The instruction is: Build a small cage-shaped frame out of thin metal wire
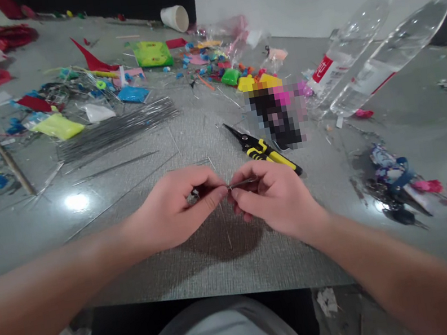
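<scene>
The left hand (182, 206) and the right hand (275, 196) are almost touching, and each one pinches thin wire (243, 182) between thumb and finger, just over the gray table (147, 277) near its front edge. Pliers (264, 150) with yellow and black handles lie just past the right hand, and a big bunch of straight wires (118, 130) lies farther back on the left. Two clear bottles (349, 35) stand at the back right.
</scene>
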{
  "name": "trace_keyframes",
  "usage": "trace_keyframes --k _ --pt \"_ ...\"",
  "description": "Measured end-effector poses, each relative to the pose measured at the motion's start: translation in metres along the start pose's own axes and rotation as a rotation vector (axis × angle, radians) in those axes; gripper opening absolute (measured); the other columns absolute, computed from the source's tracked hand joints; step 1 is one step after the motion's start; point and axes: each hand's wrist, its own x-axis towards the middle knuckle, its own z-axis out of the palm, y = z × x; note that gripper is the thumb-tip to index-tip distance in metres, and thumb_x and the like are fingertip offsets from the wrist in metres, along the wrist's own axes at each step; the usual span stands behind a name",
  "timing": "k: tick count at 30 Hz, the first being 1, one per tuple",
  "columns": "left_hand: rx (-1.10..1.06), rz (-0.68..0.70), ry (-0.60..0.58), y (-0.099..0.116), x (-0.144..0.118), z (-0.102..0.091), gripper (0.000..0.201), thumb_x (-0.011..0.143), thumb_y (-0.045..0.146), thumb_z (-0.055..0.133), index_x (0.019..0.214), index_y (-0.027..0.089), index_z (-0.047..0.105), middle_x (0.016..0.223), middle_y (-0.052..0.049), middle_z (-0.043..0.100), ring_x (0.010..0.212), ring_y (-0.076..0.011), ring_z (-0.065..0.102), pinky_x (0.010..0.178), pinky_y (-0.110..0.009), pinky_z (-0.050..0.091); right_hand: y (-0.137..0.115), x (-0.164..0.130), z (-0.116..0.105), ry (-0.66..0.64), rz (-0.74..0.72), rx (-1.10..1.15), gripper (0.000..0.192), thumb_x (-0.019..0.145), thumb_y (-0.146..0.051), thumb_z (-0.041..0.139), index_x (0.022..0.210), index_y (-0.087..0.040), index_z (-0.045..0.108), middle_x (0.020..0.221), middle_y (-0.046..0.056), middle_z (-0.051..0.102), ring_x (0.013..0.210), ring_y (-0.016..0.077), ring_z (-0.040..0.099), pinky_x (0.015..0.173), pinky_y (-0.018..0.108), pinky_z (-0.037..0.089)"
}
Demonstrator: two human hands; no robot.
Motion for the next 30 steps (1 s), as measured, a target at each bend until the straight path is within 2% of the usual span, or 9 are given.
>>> trace_keyframes --k 5,15,23,26,30 --pt "-0.017 -0.006 -0.002 0.001 0.0 0.0 0.019 0.099 0.029 0.058 0.087 0.019 0.068 0.077 0.002 0.066 0.069 -0.0109 0.055 0.065 -0.024 0.042 -0.001 -0.001 0.004 0.035 -0.018 0.01 0.013 0.08 -0.019 0.074 0.088 -0.019 0.064 0.064 -0.002 0.066 0.054 0.0127 0.064 0.048 0.024 0.05" --pt "-0.221 -0.098 -0.048 0.007 0.0 -0.004 0.02 0.098 0.03 0.06 0.084 0.019 0.07 0.074 0.002 0.066 0.066 -0.0105 0.053 0.057 -0.022 0.04 -0.004 -0.004 0.009 0.058 -0.131 -0.076 0.013 0.077 -0.016 0.071 0.083 -0.022 0.061 0.058 -0.004 0.062 0.049 0.0126 0.06 0.047 0.026 0.047" --pt "-0.366 -0.131 -0.1 0.007 0.001 -0.006 0.025 0.098 0.033 0.06 0.079 0.017 0.067 0.067 0.003 0.058 0.061 -0.0097 0.047 0.055 -0.022 0.038 -0.007 -0.009 0.011 0.092 -0.215 -0.187 0.011 0.08 -0.017 0.069 0.086 -0.022 0.062 0.064 -0.003 0.062 0.055 0.0132 0.061 0.052 0.028 0.049" --pt "-0.333 -0.128 -0.093 0.006 0.001 -0.007 0.025 0.098 0.034 0.06 0.081 0.017 0.068 0.068 0.002 0.058 0.064 -0.0104 0.049 0.057 -0.022 0.04 -0.006 -0.007 0.01 0.07 -0.208 -0.169 0.011 0.08 -0.017 0.069 0.087 -0.022 0.061 0.068 -0.002 0.063 0.057 0.0131 0.062 0.053 0.027 0.051" --pt "-0.167 -0.063 -0.027 0.004 0.001 -0.006 0.02 0.098 0.031 0.06 0.085 0.018 0.069 0.073 0.001 0.064 0.067 -0.0113 0.054 0.061 -0.024 0.043 -0.004 -0.001 0.005 0.044 -0.209 -0.182 0.011 0.082 -0.018 0.069 0.088 -0.021 0.061 0.075 -0.001 0.066 0.064 0.013 0.065 0.058 0.027 0.053"
